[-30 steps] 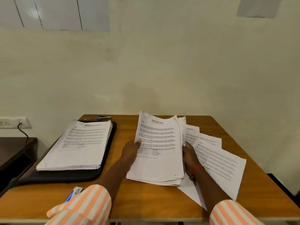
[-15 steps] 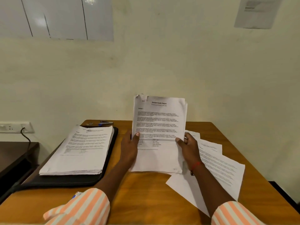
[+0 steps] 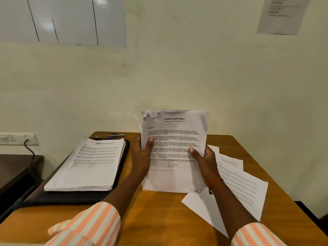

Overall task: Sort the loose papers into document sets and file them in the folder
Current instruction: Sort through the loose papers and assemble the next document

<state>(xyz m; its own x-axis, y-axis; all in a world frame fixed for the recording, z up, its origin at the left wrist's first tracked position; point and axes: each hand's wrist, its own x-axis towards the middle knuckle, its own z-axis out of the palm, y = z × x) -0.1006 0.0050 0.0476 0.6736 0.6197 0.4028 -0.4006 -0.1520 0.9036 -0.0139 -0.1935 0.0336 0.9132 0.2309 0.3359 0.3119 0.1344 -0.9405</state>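
Both hands hold a stack of printed sheets (image 3: 174, 137) upright, its bottom edge on the wooden table (image 3: 159, 219); the top page reads "Sample Health Report". My left hand (image 3: 142, 153) grips its left edge with the thumb on the front. My right hand (image 3: 204, 160) grips the right edge the same way. A thick pile of papers (image 3: 90, 164) lies on an open black folder (image 3: 122, 164) at the left. Loose sheets (image 3: 241, 185) lie flat on the table to the right, partly under my right forearm.
A stapler (image 3: 116, 134) lies at the table's back edge behind the folder. A wall stands right behind the table, with a socket and cable (image 3: 26, 142) at the left. A dark lower table (image 3: 16, 171) adjoins the left side.
The stack went from lying tilted on the table to standing upright on its bottom edge. Both hands shifted up its sides, and the sheets are squared together.
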